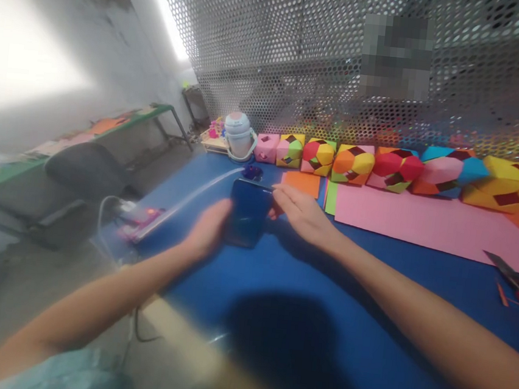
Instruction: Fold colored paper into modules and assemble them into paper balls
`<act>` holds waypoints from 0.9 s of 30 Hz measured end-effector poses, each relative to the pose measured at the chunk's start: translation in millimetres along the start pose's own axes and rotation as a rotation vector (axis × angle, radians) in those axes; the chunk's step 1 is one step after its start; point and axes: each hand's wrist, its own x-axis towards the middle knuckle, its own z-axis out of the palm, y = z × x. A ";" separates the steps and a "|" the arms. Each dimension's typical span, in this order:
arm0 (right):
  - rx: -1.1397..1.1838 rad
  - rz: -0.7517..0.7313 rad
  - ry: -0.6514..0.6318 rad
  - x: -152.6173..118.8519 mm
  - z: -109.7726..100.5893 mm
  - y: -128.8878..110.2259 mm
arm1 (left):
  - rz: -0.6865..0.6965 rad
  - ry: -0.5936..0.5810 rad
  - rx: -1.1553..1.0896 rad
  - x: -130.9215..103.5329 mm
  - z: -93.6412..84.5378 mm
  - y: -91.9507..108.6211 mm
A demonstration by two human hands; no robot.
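Observation:
A dark smartphone (pixel 249 214) is held up over the blue table, its screen dark. My left hand (pixel 210 228) grips its left edge, slightly blurred by motion. At the upper right corner of the phone, my right hand (pixel 301 214) pinches the edge between thumb and fingers. Just behind the phone lies a small dark blue object (pixel 252 172) with a pale cable or strip (pixel 190 197) running from near it to the left. Sheets of orange paper (pixel 301 183) rest beyond my right hand.
Several colourful folded-paper shapes (pixel 353 164) line the back, beside a white lidded jug (pixel 239 136). Pink paper (pixel 399 217) and scissors (pixel 515 280) lie right. A pink power strip (pixel 139 224) sits at the left edge. Perforated metal (pixel 291 57) stands behind; a grey chair (pixel 89 172) is left.

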 end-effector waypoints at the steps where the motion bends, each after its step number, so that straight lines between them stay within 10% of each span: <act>1: 0.017 0.000 0.008 -1.0 2.1 1.2 | 0.018 -0.006 0.020 -0.4 0.6 0.4; 27: 0.240 0.420 -0.152 -30.3 59.4 19.8 | -0.233 0.055 -0.224 -9.8 -11.2 2.1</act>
